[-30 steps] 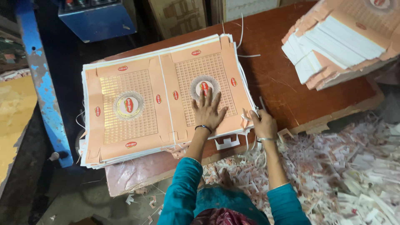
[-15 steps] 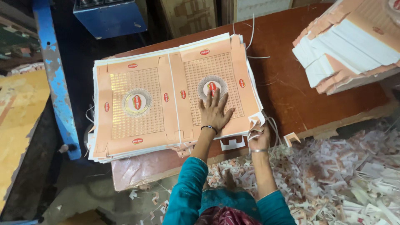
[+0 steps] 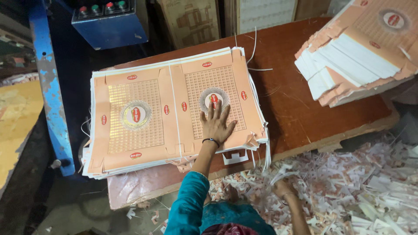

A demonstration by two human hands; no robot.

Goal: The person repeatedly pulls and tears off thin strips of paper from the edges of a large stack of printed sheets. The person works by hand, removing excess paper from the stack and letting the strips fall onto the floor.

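Head view, looking straight down at a red-brown worktable (image 3: 305, 109).

Left hand (image 3: 216, 126) lies flat and spread, palm down, fingers splayed, on the top sheet of a stack of printed peach carton sheets (image 3: 143, 117). It grips nothing — just presses on the right panel of the sheet, fingertips touching the round emblem there. A dark band sits at the wrist; the teal sleeve (image 3: 187, 204) runs down to the bottom edge of the frame.

The stack sits on the near-left part of the table, its left edge overhanging the tabletop. The top sheet shows two panels side by side, each with a gold grid pattern and a round emblem. The sheet edges are white and slightly fanned on the right side.

Right hand (image 3: 283, 188) is low, below the table's front edge, down in the pile of paper trimmings (image 3: 357, 187) on the floor. The fingers look curled and a white scrap lies right at them, but I cannot tell whether the hand has closed on it — it is partly buried.

A second stack of flat cartons (image 3: 361, 56) lies at the far-right corner of the table, tilted and fanned, well apart from both hands. A blue machine frame (image 3: 48, 87) stands left of the table, with a blue control box (image 3: 109, 21) carrying coloured buttons at the top.
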